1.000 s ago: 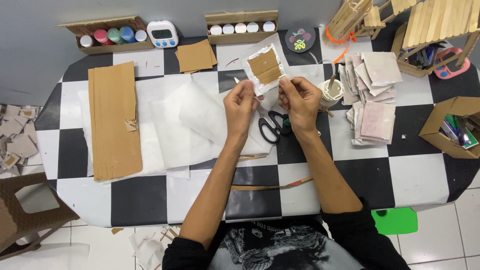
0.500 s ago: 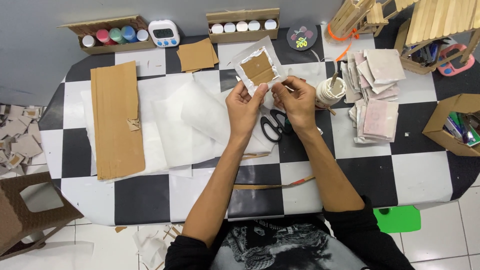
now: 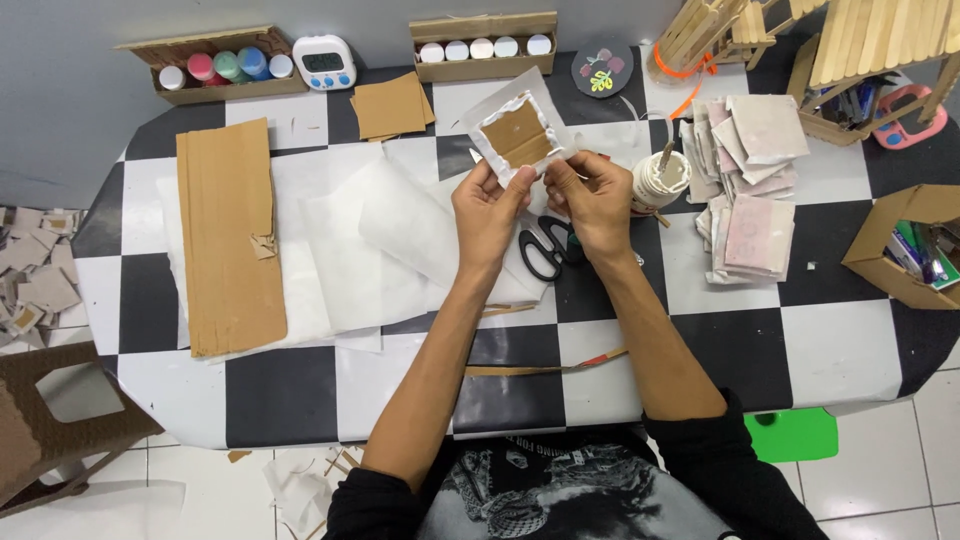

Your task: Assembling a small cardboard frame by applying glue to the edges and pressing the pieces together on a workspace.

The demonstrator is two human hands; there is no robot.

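- Both hands held one small square piece (image 3: 517, 130): brown cardboard centre, white paper border. It was raised above the counter (image 3: 820, 345), tilted, near the far middle.
- Left hand (image 3: 487, 208) had its grip pinched on the piece's lower left edge, thumb on top.
- Right hand (image 3: 592, 200) had its grip pinched on the lower right edge, fingertips touching the white border.
- Black-handled scissors (image 3: 547, 250) lay on the counter just below and between the two hands.
- White paper sheets (image 3: 370, 250) were spread under the left hand; a long cardboard strip (image 3: 228, 235) lay on them, well to the left.
- A white glue pot (image 3: 660, 180) stood just beside the right hand, with a stack of finished pale squares (image 3: 750, 190) beyond it.
- Loose cardboard squares (image 3: 390, 105) lay near the far edge, left of the held piece.
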